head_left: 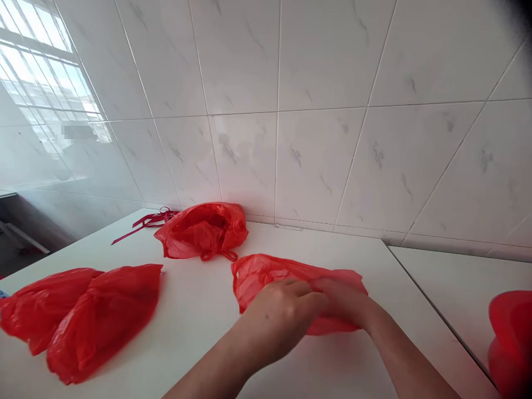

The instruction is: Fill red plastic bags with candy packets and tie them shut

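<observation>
Red bag (268, 271) — long axis L–R, mouth R; L hand (285, 310) on, R hand (338, 296) inside — can't tell grips.

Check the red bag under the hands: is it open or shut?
Open, it appears: the right hand shows tinted red through the film of the red bag, with its wrist at the bag's right edge.

- Single head-worn view, facing forward and down.
- It looks across the worktop (195, 316) towards the tiled wall (320, 61).
- Left hand (282, 310) and right hand (338, 296) appear close, seen from above.
</observation>
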The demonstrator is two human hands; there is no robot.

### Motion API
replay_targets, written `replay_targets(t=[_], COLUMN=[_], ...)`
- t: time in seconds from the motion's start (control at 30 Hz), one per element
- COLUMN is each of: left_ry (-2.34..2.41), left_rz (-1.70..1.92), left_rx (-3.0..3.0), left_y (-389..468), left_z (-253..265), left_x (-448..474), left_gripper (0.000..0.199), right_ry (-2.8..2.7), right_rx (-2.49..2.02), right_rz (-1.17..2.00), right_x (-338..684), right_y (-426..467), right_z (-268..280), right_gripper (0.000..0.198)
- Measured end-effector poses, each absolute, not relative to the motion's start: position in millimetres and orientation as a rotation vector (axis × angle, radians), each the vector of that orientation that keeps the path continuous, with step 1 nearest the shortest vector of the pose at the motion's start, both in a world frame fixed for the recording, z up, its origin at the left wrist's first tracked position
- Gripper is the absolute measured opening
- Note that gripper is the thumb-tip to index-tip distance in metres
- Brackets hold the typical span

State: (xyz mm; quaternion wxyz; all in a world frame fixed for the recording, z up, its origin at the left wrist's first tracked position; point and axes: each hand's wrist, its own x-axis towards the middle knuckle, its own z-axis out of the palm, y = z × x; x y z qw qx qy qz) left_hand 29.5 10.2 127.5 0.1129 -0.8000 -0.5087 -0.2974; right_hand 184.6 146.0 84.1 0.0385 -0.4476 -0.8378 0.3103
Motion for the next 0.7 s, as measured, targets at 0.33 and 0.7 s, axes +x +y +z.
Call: replay_targets(t=[0.33, 0.7], left_ry=[-2.117, -1.637], left_rz=[-0.379, -0.855], left_rx=[-2.338, -1.951], left_y=[23.5, 32.3], left_z=[80.6, 92.7], left_x=[-9.2, -0.4], left_gripper=[0.056, 0.024], right_ry=[-2.595, -2.666], right_rx=[-1.196, -1.164], right_rz=[1.331, 1.355], right_x=[213.7, 223.0], right_y=[173.5, 168.0], right_z=[101.2, 120.0], right_gripper=[0.022, 0.019])
